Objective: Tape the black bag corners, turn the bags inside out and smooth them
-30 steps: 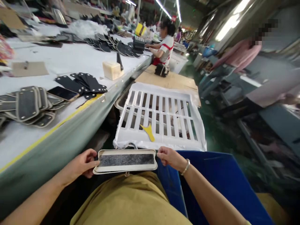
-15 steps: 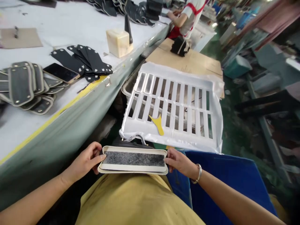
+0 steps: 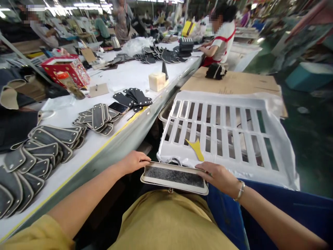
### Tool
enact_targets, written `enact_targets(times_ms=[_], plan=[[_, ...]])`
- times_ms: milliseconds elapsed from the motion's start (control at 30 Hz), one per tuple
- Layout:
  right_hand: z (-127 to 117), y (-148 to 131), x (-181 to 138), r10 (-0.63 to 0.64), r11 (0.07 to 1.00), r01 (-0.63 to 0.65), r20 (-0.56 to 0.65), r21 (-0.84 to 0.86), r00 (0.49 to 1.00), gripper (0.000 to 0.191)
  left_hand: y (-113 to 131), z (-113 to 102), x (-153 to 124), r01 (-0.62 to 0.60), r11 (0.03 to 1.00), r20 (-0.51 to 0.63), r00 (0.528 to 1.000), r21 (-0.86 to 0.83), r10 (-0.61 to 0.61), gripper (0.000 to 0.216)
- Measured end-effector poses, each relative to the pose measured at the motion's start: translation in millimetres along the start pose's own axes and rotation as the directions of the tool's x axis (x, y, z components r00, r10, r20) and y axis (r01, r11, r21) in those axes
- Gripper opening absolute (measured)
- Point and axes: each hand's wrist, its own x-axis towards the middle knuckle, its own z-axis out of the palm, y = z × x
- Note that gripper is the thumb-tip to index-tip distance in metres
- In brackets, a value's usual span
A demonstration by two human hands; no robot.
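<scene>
Just ahead of the yellow garment (image 3: 169,222), I hold the cream-rimmed piece (image 3: 174,178) between both hands, its dark inset (image 3: 177,174) facing up. The left hand (image 3: 134,162) closes narrowly on the upper left corner; the right hand (image 3: 217,173) closes on the upper right corner. For a sound hold, I judge it best to load both corners evenly, leave the inset free of fingertips, and avoid twisting one end below the other. Maintain clearance from the slotted white panel (image 3: 169,150) just beyond. Limits of view: the underside and the fingers below the corners are hidden, so I cannot tell grip pressure. A small metal fitting (image 3: 170,190) shows at the near edge; its attachment is unclear. The blue bin (image 3: 283,203) is cut off at the right.
</scene>
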Motion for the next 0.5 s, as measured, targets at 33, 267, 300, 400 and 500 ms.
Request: enact_targets(times_ms=[33,267,300,400,500], plan=[[0,-3,3,-0.035,0.997,0.036,0.009,-0.068,0.999,0.026,4,-3,3,-0.024,0.996,0.035,0.999,0.083,0.021,0.025],[-2,-12,11,-0.016,0.936,0.07,0.156,-0.345,0.988,0.031,15,-3,9,-0.058,0.959,0.112,0.993,0.276,0.028,0.029],[-2,-13,11,-0.007,0.932,0.066,0.164,-0.356,0.986,0.03,15,-3,9,-0.064,0.959,0.116,0.993,0.275,0.033,0.03],[-3,-16,11,0.015,0.937,0.049,0.181,-0.345,0.983,0.028,13,-1,9,-0.09,0.959,0.131,0.99,0.27,0.056,0.03],[-5,-19,11,0.048,0.943,0.018,0.187,-0.333,0.981,0.025,11,0,11,-0.118,0.956,0.134,0.987,0.27,0.084,0.031]])
